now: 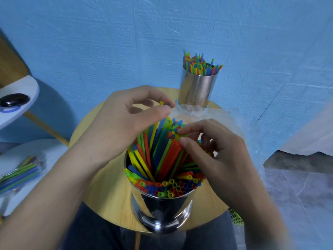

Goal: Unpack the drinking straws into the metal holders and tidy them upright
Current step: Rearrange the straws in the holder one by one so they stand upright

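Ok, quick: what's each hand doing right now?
Left hand: pinching two raised straws by their tips.
Right hand: pinching tips of leaning straws in the near holder.

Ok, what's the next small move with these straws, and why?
Probably ease the pinched straws upright and let them drop: many in the near holder lean away in a fan, and the left hand and right hand each pinch some tips.

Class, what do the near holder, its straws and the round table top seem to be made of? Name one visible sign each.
Near holder: polished metal, mirror reflections. Straws: probably plastic, bright, smooth thin-walled tubes. Table top: wood or wood-look laminate, pale grain lines.
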`<state>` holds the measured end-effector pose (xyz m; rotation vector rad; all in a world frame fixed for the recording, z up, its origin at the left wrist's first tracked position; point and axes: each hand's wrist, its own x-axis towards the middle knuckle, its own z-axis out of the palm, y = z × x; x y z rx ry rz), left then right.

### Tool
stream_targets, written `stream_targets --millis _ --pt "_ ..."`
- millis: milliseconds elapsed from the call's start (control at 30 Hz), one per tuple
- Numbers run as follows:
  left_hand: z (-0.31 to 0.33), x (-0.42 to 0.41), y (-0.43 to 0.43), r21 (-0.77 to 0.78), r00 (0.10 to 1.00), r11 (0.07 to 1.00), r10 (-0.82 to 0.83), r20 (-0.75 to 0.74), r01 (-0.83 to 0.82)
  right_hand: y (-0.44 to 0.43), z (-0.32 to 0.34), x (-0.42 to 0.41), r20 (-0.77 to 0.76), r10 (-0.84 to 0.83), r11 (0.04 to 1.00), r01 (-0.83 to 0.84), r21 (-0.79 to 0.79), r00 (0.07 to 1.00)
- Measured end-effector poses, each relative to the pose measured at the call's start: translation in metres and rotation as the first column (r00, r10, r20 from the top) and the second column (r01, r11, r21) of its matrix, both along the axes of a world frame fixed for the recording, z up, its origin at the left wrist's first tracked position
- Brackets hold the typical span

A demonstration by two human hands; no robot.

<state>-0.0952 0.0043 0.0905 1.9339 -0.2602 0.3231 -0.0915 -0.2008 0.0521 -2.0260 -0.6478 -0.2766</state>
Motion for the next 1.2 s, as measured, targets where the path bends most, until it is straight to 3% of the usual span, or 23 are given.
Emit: stream_targets --millis 200,500,733,900,1067,1133,1200 --pt "0.002 0.004 0.000 0.137 0.996 0.990 -0.020 0.085 0.008 -0.001 0.001 -0.001 0.009 -0.003 1.000 0.003 -0.007 1.000" --pt "0.001 0.010 0.004 -0.248 0.981 0.968 0.078 0.180 -0.031 -0.002 0.000 -0.001 0.004 0.002 1.000 -0.002 -0.008 1.000" --pt "-0.001 0.013 0.014 -0.570 0.967 0.817 0.208 0.146 -0.090 -0.002 0.000 -0.002 0.007 -0.012 1.000 0.012 -0.003 1.000" --pt "0.001 0.016 0.023 -0.780 0.950 0.611 0.303 0.075 -0.133 -0.001 -0.002 -0.003 0.017 -0.034 0.998 0.034 0.045 0.999" --pt "-0.005 0.014 0.026 -0.891 0.964 0.426 0.261 -0.048 -0.160 -0.001 -0.003 -0.002 0.012 -0.101 0.990 0.099 0.101 0.995" --pt "-0.007 0.012 0.023 -0.892 0.973 0.416 0.210 -0.092 -0.175 0.001 -0.002 -0.003 -0.012 -0.063 0.983 0.065 0.172 0.998" --pt "-0.011 0.009 0.016 -0.849 0.982 0.498 0.142 -0.122 -0.178 0.003 0.002 -0.005 -0.038 -0.001 0.946 0.013 0.323 0.999"
